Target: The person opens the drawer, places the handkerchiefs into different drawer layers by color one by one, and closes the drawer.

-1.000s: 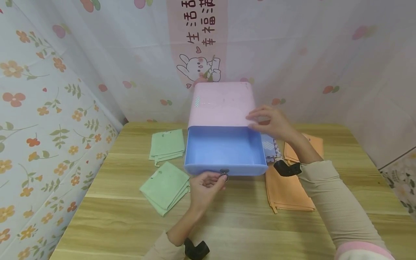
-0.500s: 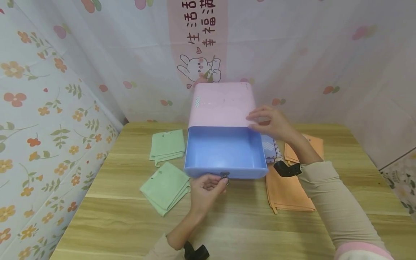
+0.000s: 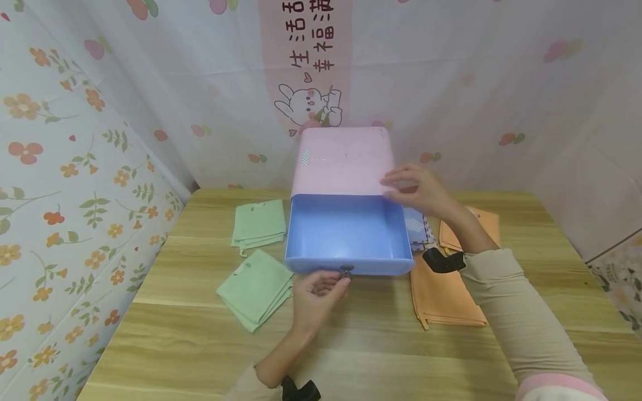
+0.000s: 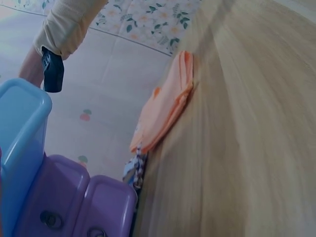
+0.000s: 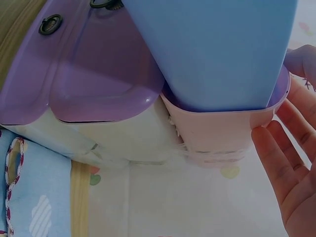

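A small chest stands on the table with a pink top casing (image 3: 343,161). Its upper blue drawer (image 3: 348,266) is pulled well out, and its inside shows bare. At the drawer's front, my left hand (image 3: 313,298) pinches the dark ring pull (image 3: 346,272) between thumb and fingers. My right hand (image 3: 418,189) rests against the right side of the casing near its front edge. The right wrist view shows the fingers of that hand (image 5: 296,143) nearly straight, touching the pink wall. Below the blue drawer are two purple drawers (image 5: 103,69), both pushed in, with ring pulls.
Two folded green cloths (image 3: 256,289) lie left of the chest. On the right are folded orange cloths (image 3: 446,295) and a blue patterned cloth (image 3: 416,228), partly hidden by the drawer. A printed curtain (image 3: 451,83) hangs close behind the chest.
Over the first half second the blue drawer came slightly further towards me with my left hand on its ring. Since then it has stayed nearly still. My right hand keeps its place.
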The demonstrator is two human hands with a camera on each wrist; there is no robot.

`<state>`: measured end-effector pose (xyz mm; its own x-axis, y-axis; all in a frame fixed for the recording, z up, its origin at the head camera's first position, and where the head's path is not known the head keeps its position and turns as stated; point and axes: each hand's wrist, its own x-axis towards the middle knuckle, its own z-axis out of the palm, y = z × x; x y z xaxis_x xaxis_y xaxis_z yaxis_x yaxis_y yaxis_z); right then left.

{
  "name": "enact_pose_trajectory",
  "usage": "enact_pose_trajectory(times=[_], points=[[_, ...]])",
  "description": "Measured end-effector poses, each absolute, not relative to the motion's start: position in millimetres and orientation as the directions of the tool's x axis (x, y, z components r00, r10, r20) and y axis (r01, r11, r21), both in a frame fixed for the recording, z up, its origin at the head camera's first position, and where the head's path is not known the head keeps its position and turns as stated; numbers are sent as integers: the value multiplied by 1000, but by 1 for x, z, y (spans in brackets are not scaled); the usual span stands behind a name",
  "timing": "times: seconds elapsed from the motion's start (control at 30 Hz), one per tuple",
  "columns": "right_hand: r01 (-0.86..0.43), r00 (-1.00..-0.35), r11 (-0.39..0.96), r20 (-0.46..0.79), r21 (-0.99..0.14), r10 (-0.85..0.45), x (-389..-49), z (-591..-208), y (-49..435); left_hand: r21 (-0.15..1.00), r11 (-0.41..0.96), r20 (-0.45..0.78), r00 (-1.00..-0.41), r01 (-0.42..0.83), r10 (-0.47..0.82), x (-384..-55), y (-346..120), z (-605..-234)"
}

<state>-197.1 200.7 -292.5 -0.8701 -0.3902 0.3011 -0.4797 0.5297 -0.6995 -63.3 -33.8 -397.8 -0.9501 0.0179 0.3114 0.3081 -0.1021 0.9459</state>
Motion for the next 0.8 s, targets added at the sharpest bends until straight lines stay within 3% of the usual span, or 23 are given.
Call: enact_pose_trajectory(times=[0.3,0.53,0.8], points=[[-459,-881,531,286,-712,-378,-198,-292,202,932,9,362,-932,362,-11,-51,-50,-381],[-439,-889,523,268,-730,-372,-198,-291,204,898,29,440,-894,439,-83,-62,-79,-396],[-434,-890,517,260,-737,-376,-198,-292,203,901,-98,420,-906,423,-51,-84,-125,-404]])
